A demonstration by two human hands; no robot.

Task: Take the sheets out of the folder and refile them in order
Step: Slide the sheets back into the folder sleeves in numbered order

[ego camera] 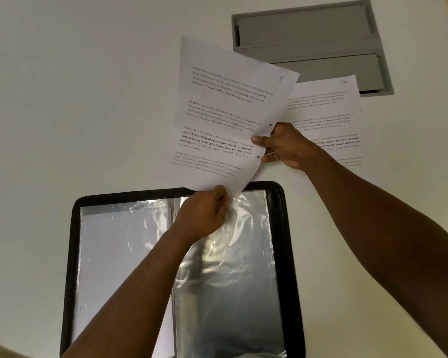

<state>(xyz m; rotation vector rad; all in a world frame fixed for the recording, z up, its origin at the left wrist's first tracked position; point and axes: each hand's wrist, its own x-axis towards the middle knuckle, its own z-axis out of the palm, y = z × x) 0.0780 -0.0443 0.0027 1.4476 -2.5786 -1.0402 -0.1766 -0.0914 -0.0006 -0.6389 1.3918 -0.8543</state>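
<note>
Two bare hands grip one printed sheet (228, 117) above a white table (62, 99). Right hand (282, 147) is closed on the sheet's punched edge, thumb on the printed face between the two punch holes and fingers behind the paper. Left hand (204, 213) is clenched on the sheet's lowest corner, and crumpled clear plastic of a sleeve (233, 267) is bunched against the same fingers; whether the fingers also pinch that plastic cannot be told. Held sheet is tilted, its top leaning away from the left hand and toward the far side of the table, and it carries four blocks of text and a handwritten mark near its upper corner that is too blurred to read reliably. Directly beneath the left hand and forearm lies the open folder (70, 254), black-rimmed, with glossy transparent sleeves on both sides of its spine. Just behind the right hand a second printed sheet (329, 115) lies flat on the table, marked "10" at its top corner, partly covered by the held sheet and by the right wrist. Beyond that sheet, farther from both hands, a grey tray (308, 29) with two compartments rests on the table, its near edge overlapped by the flat sheet
</note>
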